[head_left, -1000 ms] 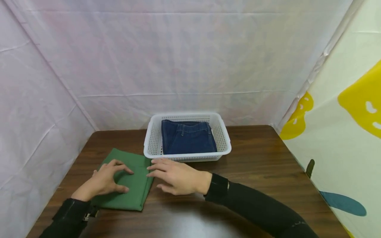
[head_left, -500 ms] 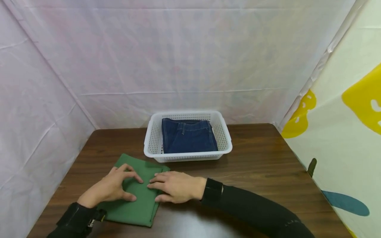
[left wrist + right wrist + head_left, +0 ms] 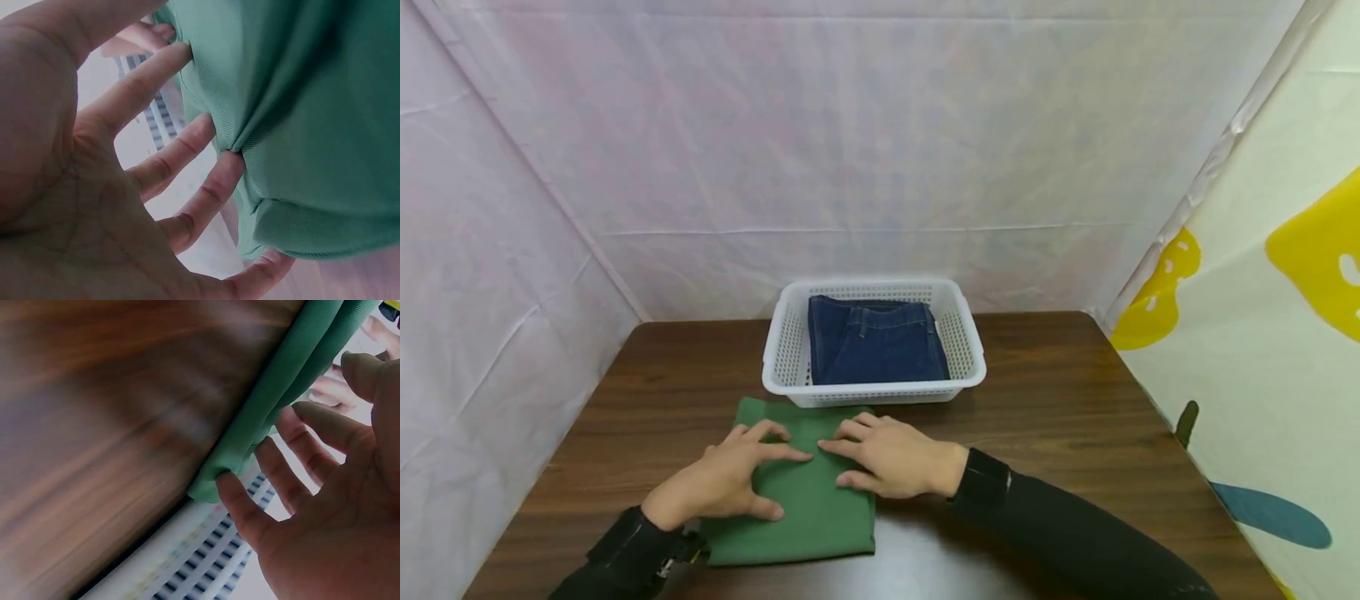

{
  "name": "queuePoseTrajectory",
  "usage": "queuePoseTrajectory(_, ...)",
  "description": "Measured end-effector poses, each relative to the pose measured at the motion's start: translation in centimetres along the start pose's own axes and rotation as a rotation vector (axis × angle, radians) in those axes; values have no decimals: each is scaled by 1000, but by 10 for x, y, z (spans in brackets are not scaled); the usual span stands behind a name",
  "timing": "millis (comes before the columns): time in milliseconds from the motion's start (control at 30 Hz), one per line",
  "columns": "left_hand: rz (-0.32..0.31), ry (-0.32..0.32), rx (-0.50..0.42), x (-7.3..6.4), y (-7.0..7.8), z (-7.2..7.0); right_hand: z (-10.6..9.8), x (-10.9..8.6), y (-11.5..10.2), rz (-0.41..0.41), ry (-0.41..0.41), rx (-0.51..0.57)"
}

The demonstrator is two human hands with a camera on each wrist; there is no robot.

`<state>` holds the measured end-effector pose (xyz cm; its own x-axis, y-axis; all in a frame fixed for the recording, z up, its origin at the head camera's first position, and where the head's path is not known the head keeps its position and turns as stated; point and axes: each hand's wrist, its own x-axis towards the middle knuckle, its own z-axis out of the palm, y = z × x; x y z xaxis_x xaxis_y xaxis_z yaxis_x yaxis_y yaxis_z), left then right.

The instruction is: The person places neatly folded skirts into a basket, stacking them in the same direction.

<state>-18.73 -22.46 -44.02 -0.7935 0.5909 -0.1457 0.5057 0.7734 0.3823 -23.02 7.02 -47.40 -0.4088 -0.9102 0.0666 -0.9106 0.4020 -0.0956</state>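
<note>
A folded green cloth [image 3: 808, 521] lies flat on the table, just in front of the white basket. My left hand [image 3: 726, 479] rests on its left part with thumb and fingers spread. In the left wrist view, those fingertips press into the layered folds of the green cloth [image 3: 300, 156]. Across from it, my right hand [image 3: 898, 458] touches the cloth's right part with its fingers extended. The right wrist view has the right hand's fingers [image 3: 240, 509] against the rolled side edge of the cloth [image 3: 250, 425].
Behind the cloth stands the white perforated basket [image 3: 966, 354], holding folded blue jeans [image 3: 880, 346]. The brown wooden table [image 3: 1045, 400] reaches back to a whitish curtain [image 3: 865, 150]. A patterned curtain [image 3: 1262, 383] hangs along the right side.
Both hands have slid the green cloth from the left toward the middle, and it has turned to line up with the basket. My right hand has come down onto the cloth. The basket has stayed put.
</note>
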Motion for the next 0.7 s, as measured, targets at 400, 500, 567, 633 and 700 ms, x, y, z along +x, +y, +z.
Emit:
queuePoseTrajectory(400, 50, 2, -26, 24, 33, 18, 0, -44, 18, 95, 63, 87)
queuePoseTrajectory(500, 52, 3, -53, 31, 39, 20, -3, -54, 21, 120, 72, 99)
queuePoseTrajectory(567, 53, 3, -69, 35, 42, 22, -4, -60, 23, 139, 78, 109)
queuePoseTrajectory(633, 54, 6, -79, 38, 44, 24, -4, -67, 25, 154, 84, 112)
queuePoseTrajectory(700, 52, 10, -89, 41, 47, 26, -3, -73, 27, 169, 93, 116)
